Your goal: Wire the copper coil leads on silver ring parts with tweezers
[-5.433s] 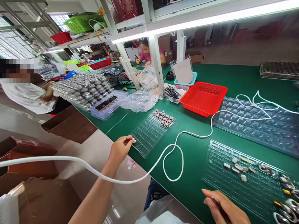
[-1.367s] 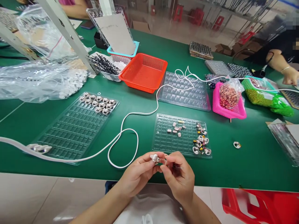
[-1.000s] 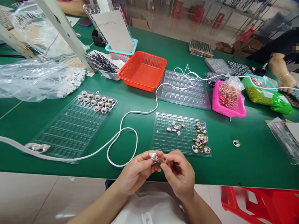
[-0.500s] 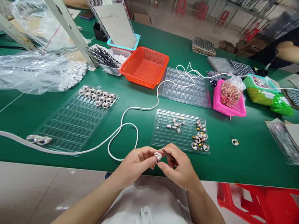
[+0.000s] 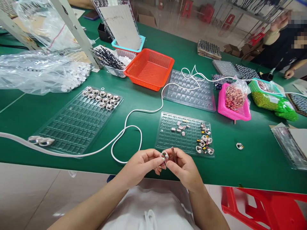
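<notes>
Between the fingertips of my left hand point(image 5: 145, 164) is a small silvery ring-shaped part point(image 5: 164, 154), its loop turned upward. My right hand point(image 5: 184, 167) is closed around a thin brownish tool point(image 5: 173, 153), whose flat end sticks up past the fingers; the rest is hidden. The right thumb and fingertips are at the edge of the silvery part. Just beyond my hands lies a clear compartment tray point(image 5: 168, 140). Small pinkish-white pieces point(image 5: 183, 133) are scattered in its middle, and silvery ring-shaped parts with yellow and black bits point(image 5: 203, 139) fill its right side.
A larger clear tray point(image 5: 69, 121) with silvery parts lies left, crossed by a white cable point(image 5: 124, 127). An orange basket point(image 5: 148, 67), a pink basket point(image 5: 233, 111) and another clear tray point(image 5: 189, 92) are farther back. One loose silvery part point(image 5: 239, 146) lies right. A co-worker point(image 5: 275, 44) is across the table.
The silvery part has turned in my fingers, so its open loop now shows. The brownish tool now points upward in my right hand. The co-worker at far right has come further into view.
</notes>
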Motion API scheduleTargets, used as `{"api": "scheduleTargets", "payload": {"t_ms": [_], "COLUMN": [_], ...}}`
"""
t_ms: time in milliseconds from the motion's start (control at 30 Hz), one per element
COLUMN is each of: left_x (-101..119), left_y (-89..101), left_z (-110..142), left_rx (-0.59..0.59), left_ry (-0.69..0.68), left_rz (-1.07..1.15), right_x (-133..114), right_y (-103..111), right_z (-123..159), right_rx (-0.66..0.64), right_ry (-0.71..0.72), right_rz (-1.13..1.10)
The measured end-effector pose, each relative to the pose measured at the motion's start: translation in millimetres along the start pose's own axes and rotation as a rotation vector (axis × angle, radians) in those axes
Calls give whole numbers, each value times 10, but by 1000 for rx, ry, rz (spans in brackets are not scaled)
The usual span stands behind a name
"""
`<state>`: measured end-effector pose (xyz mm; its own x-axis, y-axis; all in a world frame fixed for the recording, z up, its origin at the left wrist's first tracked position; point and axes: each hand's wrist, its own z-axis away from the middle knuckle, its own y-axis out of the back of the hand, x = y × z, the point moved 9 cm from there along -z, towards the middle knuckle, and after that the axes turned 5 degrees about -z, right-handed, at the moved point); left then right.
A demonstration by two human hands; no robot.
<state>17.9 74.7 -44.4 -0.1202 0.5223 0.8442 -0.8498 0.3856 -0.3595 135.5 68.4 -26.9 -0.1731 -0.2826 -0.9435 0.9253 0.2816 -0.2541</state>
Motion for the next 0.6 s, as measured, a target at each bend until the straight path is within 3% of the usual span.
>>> {"api": "scheduleTargets", "payload": {"t_ms": [167, 333, 600], "left_x": [51, 44, -116], "left_y": [77, 90, 133], "left_z": [8, -17, -11], "left_rx": [177, 239, 289], "left_ry": [-51, -109, -74], "left_rz": [-4, 20, 94], "right_x": [31, 64, 40], "right_y": [27, 67, 92], "right_z": [11, 17, 40], "right_rx": [134, 316, 357], "right_ry": [27, 78, 158], "right_rz": [216, 283, 315]}}
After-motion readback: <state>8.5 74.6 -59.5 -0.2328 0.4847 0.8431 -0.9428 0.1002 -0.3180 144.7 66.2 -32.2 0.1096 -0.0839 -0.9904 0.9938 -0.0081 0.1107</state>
